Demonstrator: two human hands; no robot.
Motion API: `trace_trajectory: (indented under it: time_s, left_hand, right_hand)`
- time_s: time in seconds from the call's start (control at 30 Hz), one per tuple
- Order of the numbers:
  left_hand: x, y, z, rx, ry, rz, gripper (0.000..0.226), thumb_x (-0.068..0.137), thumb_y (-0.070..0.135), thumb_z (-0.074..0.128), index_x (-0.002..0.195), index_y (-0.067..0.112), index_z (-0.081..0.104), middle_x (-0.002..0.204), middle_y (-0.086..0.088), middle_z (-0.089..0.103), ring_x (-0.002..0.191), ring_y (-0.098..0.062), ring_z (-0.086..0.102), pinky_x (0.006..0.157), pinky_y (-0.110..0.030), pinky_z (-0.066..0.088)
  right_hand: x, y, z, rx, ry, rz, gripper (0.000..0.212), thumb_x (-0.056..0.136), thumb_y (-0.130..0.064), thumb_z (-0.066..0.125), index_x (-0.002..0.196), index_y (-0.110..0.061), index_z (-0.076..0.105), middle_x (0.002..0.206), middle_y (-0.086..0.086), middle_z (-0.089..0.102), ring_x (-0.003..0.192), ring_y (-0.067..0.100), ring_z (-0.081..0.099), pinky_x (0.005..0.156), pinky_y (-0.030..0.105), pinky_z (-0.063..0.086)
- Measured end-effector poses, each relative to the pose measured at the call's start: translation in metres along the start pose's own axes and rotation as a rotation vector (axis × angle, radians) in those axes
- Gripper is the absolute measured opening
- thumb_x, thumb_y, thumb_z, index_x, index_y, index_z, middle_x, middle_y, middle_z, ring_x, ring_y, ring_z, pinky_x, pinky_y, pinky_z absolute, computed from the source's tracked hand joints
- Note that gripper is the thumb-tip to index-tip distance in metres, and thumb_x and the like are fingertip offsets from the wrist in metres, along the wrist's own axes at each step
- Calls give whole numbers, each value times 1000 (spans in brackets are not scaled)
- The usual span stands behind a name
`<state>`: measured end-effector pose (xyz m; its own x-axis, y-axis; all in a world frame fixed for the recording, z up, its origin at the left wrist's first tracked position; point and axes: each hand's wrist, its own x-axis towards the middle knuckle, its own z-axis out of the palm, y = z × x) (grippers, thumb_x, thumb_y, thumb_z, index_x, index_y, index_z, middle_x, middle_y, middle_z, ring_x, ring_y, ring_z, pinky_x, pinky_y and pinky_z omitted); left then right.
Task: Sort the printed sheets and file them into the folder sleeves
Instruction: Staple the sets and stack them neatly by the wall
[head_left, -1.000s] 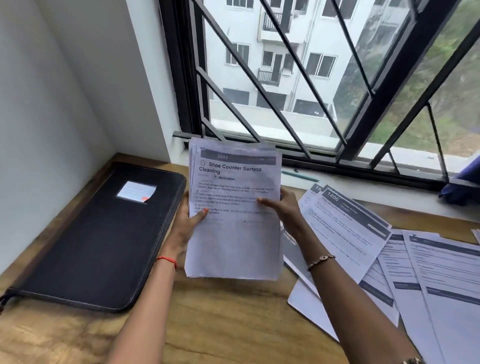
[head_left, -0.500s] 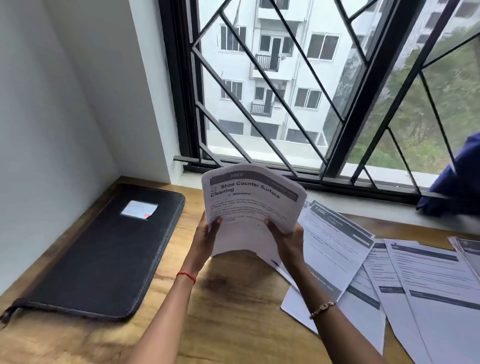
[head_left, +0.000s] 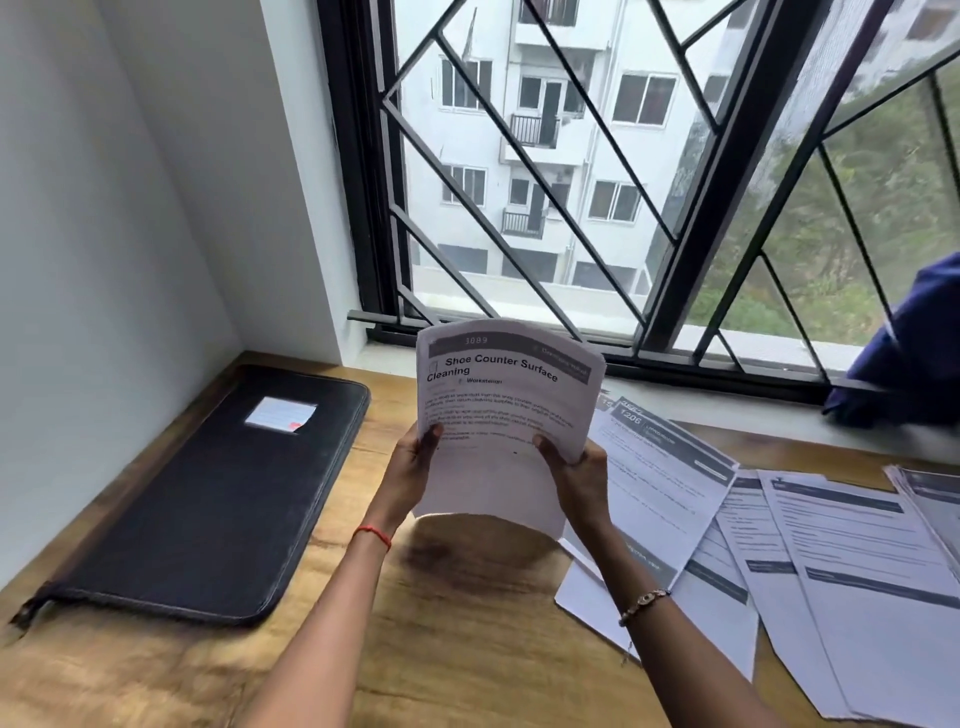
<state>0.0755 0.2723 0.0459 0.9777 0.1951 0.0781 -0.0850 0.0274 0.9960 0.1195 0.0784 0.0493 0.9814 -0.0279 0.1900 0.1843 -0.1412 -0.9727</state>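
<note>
A stack of printed sheets (head_left: 498, 410), headed "Shoe Counter Surface Cleaning", stands upright above the wooden desk (head_left: 457, 639), bowed across its width. My left hand (head_left: 413, 470) grips its left edge with the thumb on the front. On the right edge my right hand (head_left: 576, 475) holds it the same way. A closed black zip folder (head_left: 208, 499) with a small white label lies flat at the left. More printed sheets (head_left: 810, 566) lie fanned out on the desk at the right.
A white wall runs along the left side. Behind the desk is a window with a black metal grille (head_left: 545, 171) and a white sill. A blue cloth (head_left: 914, 358) rests on the sill at the far right.
Both hands have raised the stack from tilted toward me to upright and bowed it. My right hand slid down from the sheet's middle to its lower right edge.
</note>
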Motion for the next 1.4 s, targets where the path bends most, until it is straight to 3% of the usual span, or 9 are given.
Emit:
trace_trajectory:
  time_s: [0.1, 0.3, 0.43, 0.6, 0.87, 1.03, 1.2, 1.3, 1.4]
  left_hand:
    - [3, 7, 0, 22, -10, -4, 25, 99, 23, 40, 117, 18, 56, 111, 0, 64, 103, -13, 61, 85, -27, 53]
    - [24, 43, 9, 11, 36, 20, 22, 91, 14, 58, 113, 13, 57, 101, -2, 68, 88, -15, 68, 69, -23, 56]
    - [40, 47, 44, 30, 69, 33, 16, 97, 16, 48, 112, 15, 52, 98, -5, 67, 86, -19, 68, 70, -31, 58]
    - [41, 21, 108, 62, -13, -8, 17, 100, 14, 41, 116, 18, 46, 107, -12, 63, 92, -24, 66, 77, -40, 57]
    - [23, -17, 244, 174, -90, -19, 14, 99, 11, 43, 110, 12, 50, 97, -16, 66, 76, -21, 61, 58, -20, 50]
    - [4, -35, 329, 214, -184, -26, 14, 98, 12, 46, 106, 6, 55, 89, -10, 63, 69, -9, 57, 51, -7, 42]
    - [-16, -56, 386, 235, -299, -72, 14, 97, 13, 48, 107, 9, 57, 93, -9, 64, 76, -17, 59, 63, -19, 50]
    - [-20, -70, 401, 288, -349, -67, 9, 96, 17, 50, 99, 17, 58, 98, -10, 64, 87, -26, 60, 79, -40, 49]
    - [-16, -87, 406, 314, -354, -129, 13, 92, 18, 54, 103, 12, 58, 104, -17, 65, 93, -32, 63, 84, -50, 50]
  right_hand:
    - [4, -3, -3, -8, 24, 8, 6, 82, -11, 70, 85, -6, 67, 75, 9, 66, 71, 22, 59, 67, 54, 53]
    - [15, -18, -37, 129, -139, 150, 18, 76, -2, 72, 89, -14, 70, 88, 6, 70, 77, 20, 66, 75, 38, 56]
    - [10, -6, -75, 132, -246, 281, 38, 62, -14, 74, 98, -3, 71, 94, 11, 73, 83, 26, 70, 76, 37, 58]
    - [-10, 14, -134, 231, -185, 491, 40, 57, -2, 77, 97, -1, 69, 88, 7, 74, 77, 20, 70, 70, 29, 58]
    - [-53, 44, -264, 256, -3, 662, 52, 57, -7, 76, 107, 2, 66, 101, 12, 72, 88, 26, 69, 72, 33, 58]
    - [-78, 61, -344, 148, 110, 733, 26, 76, -7, 73, 101, -3, 68, 88, 5, 73, 78, 18, 69, 63, 26, 55]
    - [-100, 78, -431, -96, 401, 738, 11, 82, -14, 70, 78, -5, 63, 73, 10, 63, 51, 13, 57, 46, 18, 45]
    - [-113, 90, -486, -532, 820, 679, 19, 78, -4, 67, 96, -3, 64, 97, 15, 62, 89, 29, 57, 70, 25, 45]
    - [-123, 102, -527, -793, 867, 835, 43, 75, -8, 72, 114, -3, 56, 126, 22, 47, 119, 39, 39, 97, 42, 33]
